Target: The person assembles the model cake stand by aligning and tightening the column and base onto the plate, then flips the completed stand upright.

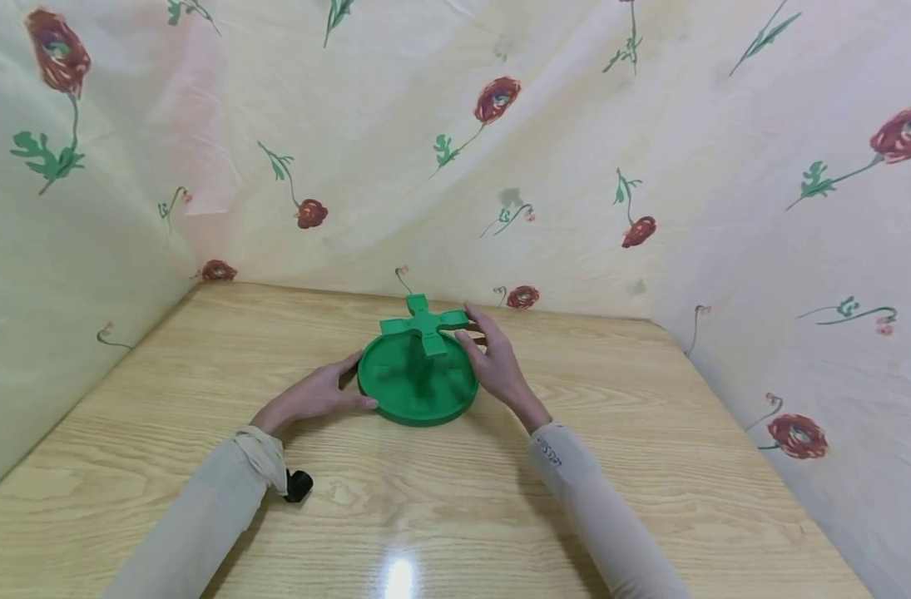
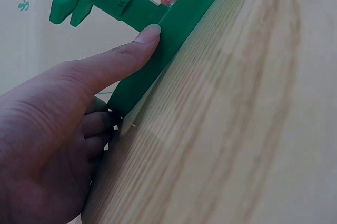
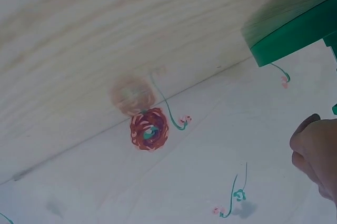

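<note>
Green throughout, a round dish [image 1: 383, 389] sits mid-table in the head view, with a cross [image 1: 425, 323] raised above it on a post [image 1: 421, 368]. At the dish's left edge, the left hand [image 1: 316, 397] makes a wide curve, thumb at the near side and fingers at the far side of the rim. The right hand [image 1: 497, 366] is up by the cross's right arm, thumb and fingers a narrow gap apart around its tip; whether they touch it, I cannot tell. The cross hides most of the post. Beside the left sleeve [image 1: 200, 499] is a black object [image 1: 299, 486], partly covered and hard to identify, on the wood table [image 1: 425, 524].

From the left wrist, the left thumb lies against the rim wall, while the other fingers bend in shadow near its lower end, partly hidden. The post bears a small mark, too unclear to read; the cross is cut off at the top.

From the right wrist, the right hand is cropped by the frame edge, fingers bent, and only a piece of the dish shows.
</note>
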The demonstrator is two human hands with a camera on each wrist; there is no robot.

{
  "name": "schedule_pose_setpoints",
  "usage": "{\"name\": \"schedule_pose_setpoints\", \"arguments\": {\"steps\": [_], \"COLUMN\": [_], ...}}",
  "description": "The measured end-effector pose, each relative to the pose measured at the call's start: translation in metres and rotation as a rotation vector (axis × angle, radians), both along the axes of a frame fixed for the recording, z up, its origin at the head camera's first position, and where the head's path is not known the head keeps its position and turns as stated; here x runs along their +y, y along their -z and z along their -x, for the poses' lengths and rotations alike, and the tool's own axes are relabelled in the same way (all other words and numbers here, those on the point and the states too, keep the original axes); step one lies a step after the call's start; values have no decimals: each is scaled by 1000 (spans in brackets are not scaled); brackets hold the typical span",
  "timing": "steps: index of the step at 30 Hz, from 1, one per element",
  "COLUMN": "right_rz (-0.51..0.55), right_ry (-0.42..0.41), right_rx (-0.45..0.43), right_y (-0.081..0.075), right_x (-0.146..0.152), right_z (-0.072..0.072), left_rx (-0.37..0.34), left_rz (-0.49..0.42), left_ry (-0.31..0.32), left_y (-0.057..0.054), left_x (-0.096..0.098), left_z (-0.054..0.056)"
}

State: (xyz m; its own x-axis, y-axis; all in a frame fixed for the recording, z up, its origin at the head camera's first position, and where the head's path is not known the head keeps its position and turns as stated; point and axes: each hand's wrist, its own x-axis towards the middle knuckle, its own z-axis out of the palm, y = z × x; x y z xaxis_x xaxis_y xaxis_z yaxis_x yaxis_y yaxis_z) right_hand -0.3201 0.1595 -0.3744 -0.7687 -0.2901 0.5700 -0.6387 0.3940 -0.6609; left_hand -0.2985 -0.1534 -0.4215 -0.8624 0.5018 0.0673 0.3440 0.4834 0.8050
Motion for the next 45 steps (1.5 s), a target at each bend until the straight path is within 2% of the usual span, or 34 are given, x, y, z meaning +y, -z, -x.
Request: {"name": "schedule_pose_setpoints", "arguments": {"steps": [7, 14, 21, 30, 37, 45], "right_rz": [43, 18, 71, 81, 70, 84], "right_ry": [4, 41, 24, 37, 41, 65], "right_rx": [-10, -32, -79, -112, -94, -96], "right_y": [1, 1, -30, -32, -29, -1], "right_x": [1, 4, -6, -7, -7, -2], "right_z": [1, 2, -34, -43, -45, -24], "left_rx": [-4, -2, -16, -6, -1, -12], "left_rz": [-9, 3, 9, 6, -10, 5], "left_ry": [-4, -11, -16, -9, -1, -11], "left_y": [1, 0, -1, 1, 0, 0], "left_x": [0, 1, 0, 0, 0, 1], "left_z": [0, 0, 1, 0, 1, 1]}}
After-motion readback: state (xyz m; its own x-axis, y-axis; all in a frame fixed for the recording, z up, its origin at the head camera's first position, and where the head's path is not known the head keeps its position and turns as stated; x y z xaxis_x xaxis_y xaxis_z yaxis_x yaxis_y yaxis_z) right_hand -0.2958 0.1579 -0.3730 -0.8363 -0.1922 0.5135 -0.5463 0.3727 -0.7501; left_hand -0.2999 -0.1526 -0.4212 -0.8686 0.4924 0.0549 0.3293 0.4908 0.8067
